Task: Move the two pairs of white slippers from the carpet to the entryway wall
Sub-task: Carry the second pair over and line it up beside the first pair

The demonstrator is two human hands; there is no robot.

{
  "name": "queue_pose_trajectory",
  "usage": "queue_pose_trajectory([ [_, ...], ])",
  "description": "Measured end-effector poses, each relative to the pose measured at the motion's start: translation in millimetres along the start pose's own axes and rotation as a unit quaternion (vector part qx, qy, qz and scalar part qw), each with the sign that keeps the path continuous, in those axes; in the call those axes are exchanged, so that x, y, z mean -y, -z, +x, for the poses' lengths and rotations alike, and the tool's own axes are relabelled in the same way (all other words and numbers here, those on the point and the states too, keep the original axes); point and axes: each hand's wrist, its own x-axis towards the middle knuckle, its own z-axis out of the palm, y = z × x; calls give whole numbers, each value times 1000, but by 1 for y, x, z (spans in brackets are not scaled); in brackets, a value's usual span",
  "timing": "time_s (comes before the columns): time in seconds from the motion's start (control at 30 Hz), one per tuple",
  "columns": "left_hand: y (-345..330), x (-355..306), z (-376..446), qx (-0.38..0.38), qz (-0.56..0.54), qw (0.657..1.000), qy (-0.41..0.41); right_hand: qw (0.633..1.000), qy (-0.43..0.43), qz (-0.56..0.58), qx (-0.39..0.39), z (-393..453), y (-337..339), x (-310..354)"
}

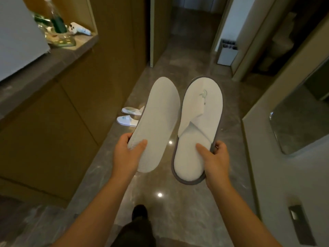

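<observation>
Both hands are closed on slippers near the body: the left hand (127, 154) pinches the heel of a flat white terry slipper turned sole-side up (156, 125), and the right hand (214, 158) grips the heel of a white open-back slipper with a grey rim (199, 129), thumb inside. They look light, soft and floppy, so a heel or mid-sole pinch should do; held by one end, the toes may droop. Below lies the glossy grey marble floor (178, 202). Farther off on the left, a second pair of white slippers (129, 115) sits beside the brown wooden cabinet wall (71, 113).
</observation>
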Motion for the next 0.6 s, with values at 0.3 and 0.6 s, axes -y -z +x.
queue_pose_trajectory([
  [0.3, -84, -44, 202, 43, 27, 998, -21, 999, -1, 9, -39, 184, -75, 41],
  [0.6, -223, -62, 406, -5, 29, 999, 19, 1000, 1, -4, -21, 453, -126, 62],
])
